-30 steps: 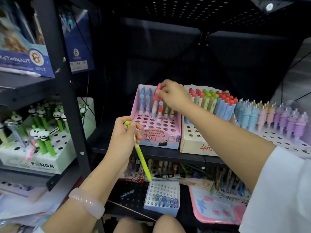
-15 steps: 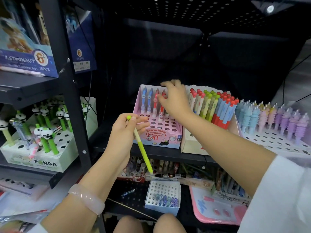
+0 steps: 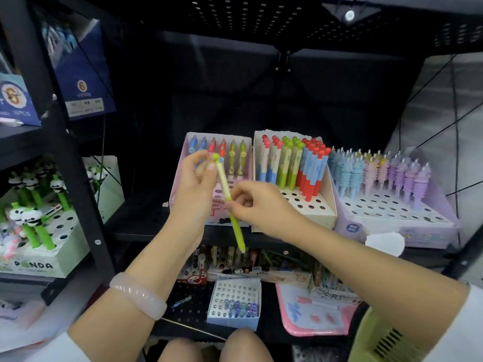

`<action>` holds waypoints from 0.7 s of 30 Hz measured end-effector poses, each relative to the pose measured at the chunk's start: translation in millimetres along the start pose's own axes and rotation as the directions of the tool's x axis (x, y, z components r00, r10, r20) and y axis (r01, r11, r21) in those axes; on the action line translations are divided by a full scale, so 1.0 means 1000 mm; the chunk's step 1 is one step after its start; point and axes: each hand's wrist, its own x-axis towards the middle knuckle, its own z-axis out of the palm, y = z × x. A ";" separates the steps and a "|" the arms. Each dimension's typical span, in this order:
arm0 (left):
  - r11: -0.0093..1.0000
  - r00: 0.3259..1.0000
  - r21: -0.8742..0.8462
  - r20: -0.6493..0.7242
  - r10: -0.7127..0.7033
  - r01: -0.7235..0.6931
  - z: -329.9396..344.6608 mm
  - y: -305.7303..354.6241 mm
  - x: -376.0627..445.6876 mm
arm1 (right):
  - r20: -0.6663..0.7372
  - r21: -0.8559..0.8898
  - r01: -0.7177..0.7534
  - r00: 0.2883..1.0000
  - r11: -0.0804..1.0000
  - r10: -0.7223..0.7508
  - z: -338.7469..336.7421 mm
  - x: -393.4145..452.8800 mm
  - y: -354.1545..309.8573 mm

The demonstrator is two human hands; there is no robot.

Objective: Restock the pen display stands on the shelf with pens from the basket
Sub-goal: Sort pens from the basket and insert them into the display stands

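Stands (image 3: 219, 178) sit part-filled, many holes empty; left hand (image 3: 194, 184) and right hand (image 3: 257, 205) pinch one green pen (image 3: 230, 202).

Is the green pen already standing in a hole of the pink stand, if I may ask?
No, both hands hold the green pen in the air before the pink stand.

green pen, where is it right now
In the head view the green pen is held at centre frame, in front of the pink display stand: the left hand pinches its top end, the right hand its middle, tip pointing down.
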 end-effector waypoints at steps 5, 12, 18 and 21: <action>0.959 0.985 0.272 0.168 0.035 -0.081 0.001 -0.012 -0.004 | -0.415 -0.007 -0.085 0.907 0.996 0.075 -0.054 0.005 0.023; 0.903 0.973 0.416 0.231 0.009 -0.107 -0.001 -0.023 -0.010 | -0.574 -0.215 -0.254 0.814 0.943 0.088 -0.069 0.019 0.061; 0.898 0.969 0.429 0.245 -0.008 -0.101 -0.004 -0.023 -0.012 | -0.564 -0.294 -0.318 0.819 0.901 0.105 -0.063 0.030 0.067; 0.900 0.966 0.423 0.257 -0.006 -0.107 -0.004 -0.022 -0.013 | -0.590 -0.375 -0.351 0.805 0.858 0.072 -0.062 0.032 0.066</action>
